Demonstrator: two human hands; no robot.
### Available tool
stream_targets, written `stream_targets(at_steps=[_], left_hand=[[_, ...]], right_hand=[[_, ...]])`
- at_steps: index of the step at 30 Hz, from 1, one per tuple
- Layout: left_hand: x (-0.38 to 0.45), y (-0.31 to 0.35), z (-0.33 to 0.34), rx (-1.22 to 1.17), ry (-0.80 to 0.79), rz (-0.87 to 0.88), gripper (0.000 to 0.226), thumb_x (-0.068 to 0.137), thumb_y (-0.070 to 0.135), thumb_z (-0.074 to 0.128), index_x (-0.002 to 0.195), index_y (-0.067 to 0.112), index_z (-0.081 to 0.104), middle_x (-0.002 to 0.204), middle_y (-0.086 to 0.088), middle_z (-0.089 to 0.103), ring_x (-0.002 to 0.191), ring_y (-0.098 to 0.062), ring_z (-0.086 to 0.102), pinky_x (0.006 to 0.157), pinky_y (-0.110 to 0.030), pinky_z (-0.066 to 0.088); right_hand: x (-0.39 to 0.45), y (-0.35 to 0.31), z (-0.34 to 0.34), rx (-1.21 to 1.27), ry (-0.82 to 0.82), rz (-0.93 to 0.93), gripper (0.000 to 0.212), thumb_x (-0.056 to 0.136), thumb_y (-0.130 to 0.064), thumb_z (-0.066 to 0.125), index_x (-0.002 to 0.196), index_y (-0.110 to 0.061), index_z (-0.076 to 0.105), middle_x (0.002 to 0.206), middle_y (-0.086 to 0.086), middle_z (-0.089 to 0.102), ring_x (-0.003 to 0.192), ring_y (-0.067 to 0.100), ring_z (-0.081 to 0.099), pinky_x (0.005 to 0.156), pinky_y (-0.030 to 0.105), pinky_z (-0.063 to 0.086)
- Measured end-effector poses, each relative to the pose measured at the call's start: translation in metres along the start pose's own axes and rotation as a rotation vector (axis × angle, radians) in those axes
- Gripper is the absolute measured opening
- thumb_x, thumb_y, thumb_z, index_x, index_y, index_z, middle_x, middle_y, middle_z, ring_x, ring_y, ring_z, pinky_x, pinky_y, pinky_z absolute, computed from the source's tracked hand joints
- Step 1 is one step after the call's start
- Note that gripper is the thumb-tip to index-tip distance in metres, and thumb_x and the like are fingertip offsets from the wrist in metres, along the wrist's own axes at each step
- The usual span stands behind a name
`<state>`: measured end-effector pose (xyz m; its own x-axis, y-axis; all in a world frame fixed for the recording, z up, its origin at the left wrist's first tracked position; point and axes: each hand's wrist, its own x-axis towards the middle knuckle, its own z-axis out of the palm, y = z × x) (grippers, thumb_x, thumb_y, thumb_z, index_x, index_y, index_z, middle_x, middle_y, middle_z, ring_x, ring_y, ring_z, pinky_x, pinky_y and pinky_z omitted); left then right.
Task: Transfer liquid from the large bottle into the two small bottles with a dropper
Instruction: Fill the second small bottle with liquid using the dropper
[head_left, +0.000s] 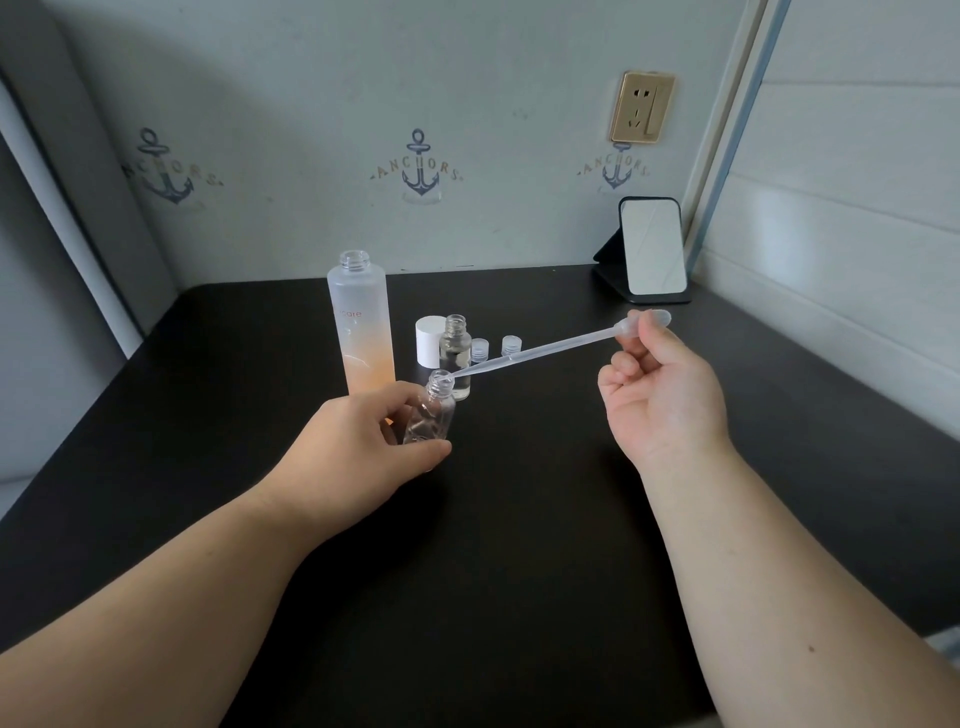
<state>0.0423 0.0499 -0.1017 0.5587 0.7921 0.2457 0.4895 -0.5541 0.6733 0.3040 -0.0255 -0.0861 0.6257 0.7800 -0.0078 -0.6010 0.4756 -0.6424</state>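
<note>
My left hand (358, 447) grips a small clear bottle (434, 410), tilted to the right, its mouth uncapped. My right hand (660, 395) pinches the bulb of a long clear plastic dropper (540, 351). The dropper slants down to the left and its tip sits at the mouth of the held bottle. Behind stands the large frosted bottle (361, 322), uncapped, with orange liquid in its lower part. A second small clear bottle (455, 356) stands upright and uncapped just right of it, holding clear liquid.
A white cap (430, 342) stands between the large bottle and the second small bottle. Two small clear caps (480, 349) (511, 344) lie behind. A black-framed mirror (652, 249) leans at the back right corner of the black table (519, 519). Walls close in behind and right.
</note>
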Motion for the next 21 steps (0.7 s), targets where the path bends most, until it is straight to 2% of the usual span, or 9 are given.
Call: stream_targets(at_steps=[8, 17, 19, 21], left_hand=[[-0.0002, 0.0008, -0.0005, -0.011, -0.001, 0.001, 0.026, 0.081, 0.047, 0.078, 0.096, 0.054, 0.059, 0.089, 0.041, 0.057, 0.082, 0.011, 0.058, 0.055, -0.003, 0.04], [-0.0005, -0.0003, 0.0004, -0.03, 0.007, -0.005, 0.025, 0.08, 0.044, 0.08, 0.097, 0.05, 0.064, 0.084, 0.038, 0.059, 0.077, 0.007, 0.058, 0.057, -0.004, 0.04], [-0.0004, -0.001, 0.0, -0.035, 0.006, -0.01, 0.025, 0.079, 0.045, 0.079, 0.098, 0.05, 0.064, 0.085, 0.037, 0.06, 0.077, 0.006, 0.059, 0.056, -0.007, 0.04], [0.0001, -0.0011, 0.0002, -0.03, 0.005, -0.013, 0.025, 0.079, 0.046, 0.079, 0.099, 0.05, 0.064, 0.085, 0.037, 0.06, 0.077, 0.006, 0.059, 0.056, -0.007, 0.039]], right_hand=[[0.0023, 0.0002, -0.0023, -0.033, 0.024, -0.008, 0.02, 0.094, -0.012, 0.069, 0.077, -0.016, 0.076, 0.08, 0.001, 0.069, 0.051, 0.008, 0.044, 0.052, 0.017, 0.038], [0.0021, -0.0008, -0.002, -0.058, 0.008, -0.009, 0.034, 0.095, -0.011, 0.069, 0.064, -0.021, 0.077, 0.079, -0.001, 0.069, 0.05, 0.007, 0.042, 0.052, 0.017, 0.037], [0.0024, -0.0004, -0.0023, -0.06, 0.004, -0.006, 0.032, 0.095, -0.011, 0.068, 0.066, -0.021, 0.077, 0.079, -0.001, 0.069, 0.049, 0.006, 0.042, 0.052, 0.016, 0.037], [0.0027, 0.0001, -0.003, -0.051, 0.016, -0.003, 0.022, 0.095, -0.01, 0.069, 0.076, -0.016, 0.077, 0.079, 0.0, 0.069, 0.049, 0.006, 0.042, 0.051, 0.016, 0.038]])
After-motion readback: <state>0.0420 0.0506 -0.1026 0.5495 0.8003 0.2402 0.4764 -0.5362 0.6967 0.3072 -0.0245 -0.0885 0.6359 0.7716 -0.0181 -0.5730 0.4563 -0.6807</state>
